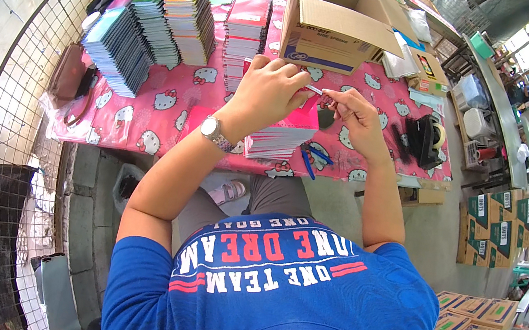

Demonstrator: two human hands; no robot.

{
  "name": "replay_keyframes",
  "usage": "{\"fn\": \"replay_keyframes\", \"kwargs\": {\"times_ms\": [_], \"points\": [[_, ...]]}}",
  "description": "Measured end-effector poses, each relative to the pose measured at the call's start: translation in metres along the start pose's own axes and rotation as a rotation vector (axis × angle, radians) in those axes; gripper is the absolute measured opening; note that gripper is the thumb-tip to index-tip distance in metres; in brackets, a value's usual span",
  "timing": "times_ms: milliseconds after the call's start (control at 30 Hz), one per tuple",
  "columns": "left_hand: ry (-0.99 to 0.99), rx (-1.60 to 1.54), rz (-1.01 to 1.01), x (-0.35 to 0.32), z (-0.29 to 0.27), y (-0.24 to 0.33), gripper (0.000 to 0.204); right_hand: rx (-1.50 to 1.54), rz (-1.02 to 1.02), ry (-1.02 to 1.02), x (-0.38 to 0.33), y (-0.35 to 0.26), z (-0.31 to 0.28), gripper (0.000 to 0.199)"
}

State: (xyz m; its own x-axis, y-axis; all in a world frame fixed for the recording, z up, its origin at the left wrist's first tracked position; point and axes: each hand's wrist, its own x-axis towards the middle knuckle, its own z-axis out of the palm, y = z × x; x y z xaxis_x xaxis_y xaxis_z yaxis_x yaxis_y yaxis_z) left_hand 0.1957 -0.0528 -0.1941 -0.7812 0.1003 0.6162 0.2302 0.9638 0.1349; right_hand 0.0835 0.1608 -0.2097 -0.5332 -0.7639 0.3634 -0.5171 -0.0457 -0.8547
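On the near side of the open brown cardboard box (pixel 330 46), the left hand (pixel 273 90) is gripping a pink-covered paper notebook (pixel 297 101) above a pink-topped paper stack (pixel 280 143). The right hand (pixel 355 114) is bunching its fingers at the notebook's edge; whether they are pinching it, I cannot tell.

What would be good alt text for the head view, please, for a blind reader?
A person's left hand and right hand are close together at a stack of pink notebooks. Behind stand more notebook stacks and an open cardboard box, on a pink tablecloth.
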Motion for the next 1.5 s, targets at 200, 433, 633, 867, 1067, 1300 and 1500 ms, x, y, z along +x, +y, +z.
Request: {"fn": "replay_keyframes", "kwargs": {"times_ms": [200,433,633,867,1067,1300,1500], "points": [[0.071,-0.031,0.02,0.0,0.005,0.012,0.025,-0.008,0.107,0.017,-0.003,-0.026,0.007,0.034],[-0.138,-0.072,0.001,-0.002,-0.007,0.017,0.024,-0.548,-0.071,-0.018,0.001,-0.064,0.012,0.031],[-0.207,-0.189,-0.029,-0.002,-0.012,0.01,0.022,-0.048,0.385,0.08,0.042,0.128,-0.013,0.048],[-0.006,-0.038,-0.084,-0.006,0.002,0.005,0.029,-0.745,0.407,-0.138,-0.012,0.277,-0.014,0.052],[-0.128,-0.132,-0.157,-0.004,-0.004,-0.001,0.038,0.667,0.197,-0.408,0.057,0.013,-0.04,0.059],[-0.055,-0.23,-0.119,0.001,-0.001,-0.007,0.036,0.269,0.201,-0.597,0.062,-0.017,-0.055,0.056],[-0.011,-0.378,-0.167,-0.001,-0.004,-0.034,0.034,0.172,0.216,-0.565,0.079,-0.019,-0.046,0.07]]}}
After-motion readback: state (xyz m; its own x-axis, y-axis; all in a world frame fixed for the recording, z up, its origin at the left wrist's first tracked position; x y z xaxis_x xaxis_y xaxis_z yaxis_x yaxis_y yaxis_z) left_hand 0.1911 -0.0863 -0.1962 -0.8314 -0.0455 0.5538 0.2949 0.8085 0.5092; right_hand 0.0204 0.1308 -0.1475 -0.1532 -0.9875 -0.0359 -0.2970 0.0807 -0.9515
